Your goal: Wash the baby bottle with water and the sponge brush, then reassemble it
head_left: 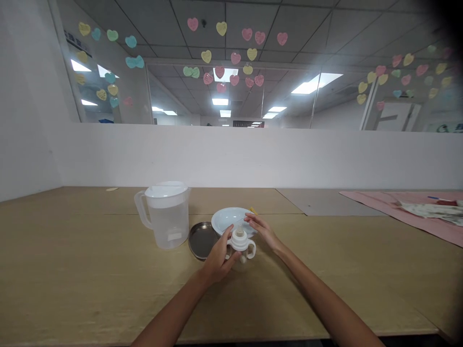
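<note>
My left hand (218, 259) is wrapped round a clear baby bottle (241, 261) with a white collar and two white side handles. The bottle stands upright, its pale nipple on top, and something small and whitish shows inside. To the right of the bottle's top, my right hand (263, 231) hovers with its fingers stretched out over the edge of a white bowl (221, 218). Nothing clear can be made out between those fingers. Left of the bowl lies a round dark metal pan (201, 240), partly hidden by my left hand.
A translucent plastic pitcher (169, 217) with a lid stands on the wooden table (90, 270) at left. Behind the bowl a small yellow item (253, 210) pokes out. A grey mat (325, 205) and a pink cloth (383, 207) lie to the right. A white wall (217, 156) rises behind.
</note>
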The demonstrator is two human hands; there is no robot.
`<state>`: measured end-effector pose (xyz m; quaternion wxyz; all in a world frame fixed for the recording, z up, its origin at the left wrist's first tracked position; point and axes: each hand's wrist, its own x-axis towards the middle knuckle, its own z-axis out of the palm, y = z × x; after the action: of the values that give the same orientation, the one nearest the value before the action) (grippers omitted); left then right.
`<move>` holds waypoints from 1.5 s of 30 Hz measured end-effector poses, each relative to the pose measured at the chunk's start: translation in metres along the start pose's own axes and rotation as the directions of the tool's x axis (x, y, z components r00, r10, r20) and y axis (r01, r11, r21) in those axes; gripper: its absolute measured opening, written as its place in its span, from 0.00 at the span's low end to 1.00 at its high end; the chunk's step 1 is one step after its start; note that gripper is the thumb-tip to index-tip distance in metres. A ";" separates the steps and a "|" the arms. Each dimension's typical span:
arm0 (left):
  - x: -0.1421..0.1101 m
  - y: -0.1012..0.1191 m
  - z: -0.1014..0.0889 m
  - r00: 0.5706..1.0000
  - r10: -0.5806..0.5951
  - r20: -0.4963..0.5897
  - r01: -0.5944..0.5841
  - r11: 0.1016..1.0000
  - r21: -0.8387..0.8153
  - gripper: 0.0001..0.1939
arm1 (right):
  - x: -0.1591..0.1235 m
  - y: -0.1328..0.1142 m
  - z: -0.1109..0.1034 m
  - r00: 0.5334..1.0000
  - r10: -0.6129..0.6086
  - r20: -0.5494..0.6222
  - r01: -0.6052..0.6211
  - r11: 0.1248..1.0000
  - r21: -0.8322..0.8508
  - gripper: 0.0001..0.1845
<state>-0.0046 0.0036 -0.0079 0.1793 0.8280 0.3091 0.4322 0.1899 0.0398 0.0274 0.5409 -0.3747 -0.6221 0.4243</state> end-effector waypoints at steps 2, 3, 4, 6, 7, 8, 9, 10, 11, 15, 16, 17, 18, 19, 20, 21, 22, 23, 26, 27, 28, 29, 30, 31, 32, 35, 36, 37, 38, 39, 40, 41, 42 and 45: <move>0.000 0.000 0.000 1.000 0.003 0.001 -0.003 1.000 0.003 0.34 | -0.005 -0.001 0.003 0.990 -0.033 0.139 0.032 0.999 0.008 0.30; 0.000 0.001 0.000 1.000 0.007 0.001 -0.007 1.000 -0.001 0.34 | -0.008 -0.002 0.005 0.980 -0.045 0.195 0.045 0.999 0.007 0.35; 0.000 0.002 0.000 1.000 0.009 0.002 -0.009 1.000 -0.008 0.34 | -0.010 -0.003 0.007 0.970 -0.053 0.236 0.053 0.999 0.005 0.40; 0.001 0.003 0.000 1.000 0.006 -0.003 -0.006 1.000 -0.024 0.34 | -0.010 -0.004 0.009 0.964 -0.074 0.257 0.068 0.997 0.033 0.44; 0.001 0.004 0.000 1.000 0.003 -0.006 -0.003 1.000 -0.027 0.34 | -0.008 -0.004 0.008 0.969 -0.097 0.229 0.083 0.994 0.068 0.43; 0.001 0.005 0.000 1.000 0.001 -0.009 -0.001 1.000 -0.028 0.34 | -0.006 -0.003 0.006 0.977 -0.128 0.168 0.111 0.988 0.108 0.40; 0.001 0.005 0.000 1.000 -0.001 -0.010 0.000 1.000 -0.027 0.34 | -0.003 -0.003 0.004 0.984 -0.161 0.081 0.149 0.979 0.142 0.36; 0.001 0.005 0.000 1.000 -0.002 -0.007 0.001 1.000 -0.026 0.34 | 0.001 -0.003 0.000 0.982 -0.187 -0.011 0.186 0.969 0.164 0.32; 0.001 0.004 0.000 1.000 0.000 -0.003 0.000 1.000 -0.024 0.34 | 0.003 -0.002 -0.003 0.975 -0.201 -0.092 0.214 0.962 0.171 0.29; 0.001 0.003 0.000 1.000 0.018 -0.003 -0.018 1.000 -0.011 0.34 | 0.000 -0.006 -0.005 0.986 -0.161 -0.048 0.165 0.982 0.094 0.23; 0.001 0.004 0.000 1.000 0.022 -0.004 -0.022 1.000 -0.011 0.34 | -0.003 -0.009 -0.002 0.988 -0.150 0.030 0.149 0.988 0.037 0.23; 0.001 0.005 -0.001 1.000 0.023 -0.005 -0.023 1.000 -0.013 0.34 | -0.008 -0.012 0.002 0.983 -0.146 0.109 0.150 0.988 -0.030 0.24; 0.001 0.006 -0.001 1.000 0.021 -0.004 -0.021 1.000 -0.015 0.34 | -0.012 -0.016 0.006 0.971 -0.146 0.191 0.167 0.981 -0.100 0.24; 0.001 0.006 -0.001 1.000 0.018 -0.001 -0.018 1.000 -0.015 0.34 | -0.016 -0.020 0.011 0.955 -0.150 0.256 0.194 0.969 -0.156 0.24; 0.001 0.007 -0.001 1.000 0.014 -0.001 -0.015 1.000 -0.012 0.34 | -0.018 -0.023 0.014 0.942 -0.161 0.295 0.222 0.957 -0.187 0.23; 0.001 0.007 -0.002 1.000 0.010 -0.002 -0.010 1.000 -0.007 0.35 | -0.020 -0.025 0.016 0.933 -0.169 0.319 0.241 0.950 -0.199 0.21; 0.001 0.007 -0.002 1.000 0.008 -0.004 -0.008 1.000 -0.002 0.35 | -0.020 -0.026 0.017 0.932 -0.177 0.317 0.246 0.950 -0.192 0.20; 0.001 0.007 -0.001 1.000 0.007 -0.004 -0.007 1.000 0.000 0.35 | -0.019 -0.026 0.017 0.940 -0.176 0.292 0.231 0.959 -0.166 0.19; 0.001 0.006 -0.001 1.000 0.015 0.005 -0.014 1.000 -0.016 0.35 | -0.012 -0.021 0.012 0.987 -0.112 0.113 0.114 0.993 -0.015 0.22; 0.001 0.006 -0.001 1.000 0.017 0.007 -0.017 1.000 -0.022 0.35 | -0.010 -0.019 0.009 0.995 -0.080 0.055 0.077 0.996 0.053 0.23; 0.001 0.006 -0.001 1.000 0.019 0.009 -0.018 1.000 -0.025 0.35 | -0.008 -0.018 0.008 0.998 -0.054 0.012 0.052 0.991 0.124 0.23; 0.001 0.006 -0.001 1.000 0.017 0.010 -0.017 1.000 -0.026 0.35 | -0.006 -0.017 0.006 0.999 -0.040 -0.015 0.042 0.980 0.193 0.23; 0.001 0.006 -0.001 1.000 0.015 0.011 -0.015 1.000 -0.026 0.35 | -0.005 -0.017 0.005 0.999 -0.038 -0.030 0.044 0.965 0.259 0.22; 0.001 0.006 -0.001 1.000 0.013 0.012 -0.013 1.000 -0.023 0.35 | -0.004 -0.018 0.005 0.998 -0.042 -0.040 0.053 0.947 0.318 0.22; 0.001 0.006 -0.001 1.000 0.013 0.010 -0.013 1.000 -0.020 0.35 | -0.003 -0.020 0.004 0.997 -0.048 -0.055 0.065 0.928 0.366 0.21; 0.001 0.005 0.000 1.000 0.019 -0.001 -0.019 1.000 -0.006 0.34 | -0.001 -0.024 0.002 0.991 -0.065 -0.119 0.113 0.885 0.452 0.20; 0.001 0.004 0.000 1.000 0.022 -0.003 -0.022 1.000 -0.005 0.34 | 0.000 -0.025 0.000 0.989 -0.067 -0.134 0.123 0.875 0.469 0.20; 0.001 0.004 0.000 1.000 0.024 -0.002 -0.024 1.000 -0.007 0.34 | 0.000 -0.025 -0.001 0.987 -0.065 -0.146 0.129 0.865 0.486 0.20; 0.001 0.003 0.000 1.000 0.024 0.000 -0.024 1.000 -0.008 0.34 | 0.001 -0.025 -0.003 0.986 -0.059 -0.153 0.129 0.855 0.502 0.19; 0.001 0.003 0.000 1.000 0.025 0.004 -0.025 1.000 -0.008 0.35 | 0.002 -0.024 -0.004 0.986 -0.050 -0.157 0.126 0.846 0.518 0.19; 0.001 0.003 0.000 1.000 0.024 0.008 -0.024 1.000 -0.005 0.35 | 0.003 -0.022 -0.005 0.986 -0.039 -0.161 0.120 0.839 0.531 0.18; 0.001 0.003 0.000 1.000 0.022 0.011 -0.022 1.000 -0.002 0.35 | 0.004 -0.020 -0.005 0.985 -0.028 -0.168 0.115 0.833 0.541 0.18; 0.001 0.003 0.000 1.000 0.021 0.012 -0.021 1.000 0.003 0.35 | 0.005 -0.018 -0.005 0.984 -0.019 -0.176 0.113 0.831 0.544 0.17; 0.001 0.003 0.000 1.000 0.021 0.009 -0.021 1.000 0.008 0.34 | 0.007 -0.008 -0.005 0.974 0.007 -0.228 0.110 0.861 0.496 0.16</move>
<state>-0.0032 0.0018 -0.0056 0.1726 0.8338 0.3014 0.4291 0.1938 0.0445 0.0374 0.6974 -0.2479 -0.4346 0.5132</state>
